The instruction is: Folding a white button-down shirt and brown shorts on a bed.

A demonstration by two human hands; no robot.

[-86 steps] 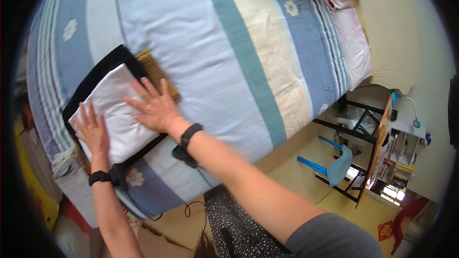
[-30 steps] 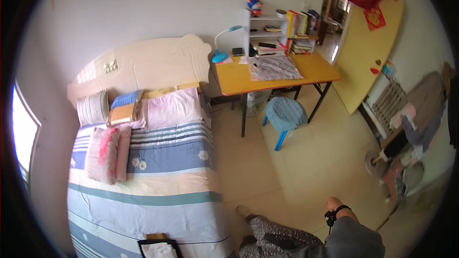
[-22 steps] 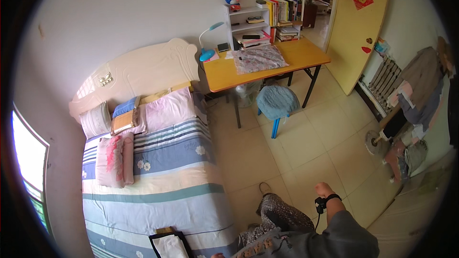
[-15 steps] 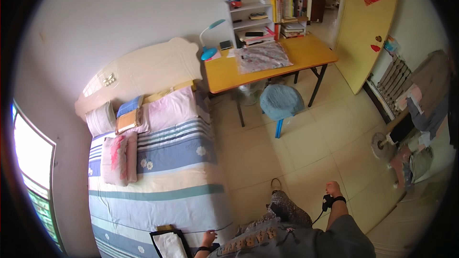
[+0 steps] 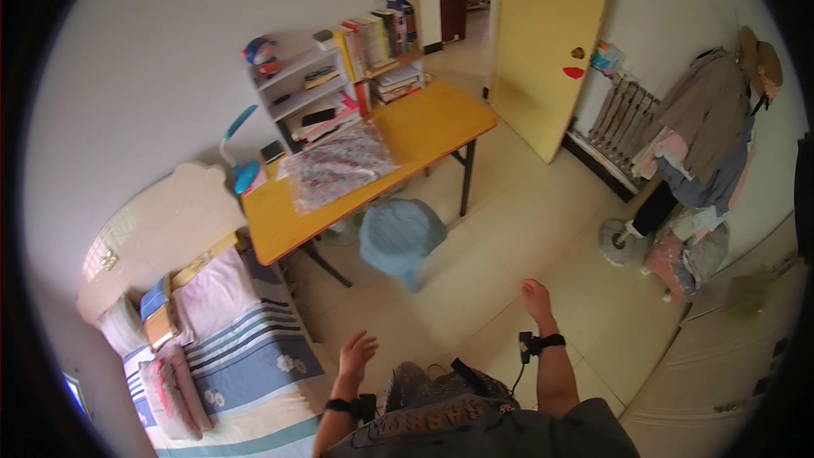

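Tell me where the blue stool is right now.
In the head view the blue stool stands on the tiled floor near the picture's middle, partly under the front edge of the yellow desk, ahead of both empty hands.

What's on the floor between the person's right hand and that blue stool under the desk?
Nothing: in the head view only bare pale floor tiles lie between the right hand and the blue stool.

Left hand raised, fingers spread, above bed edge — right hand empty over tiled floor
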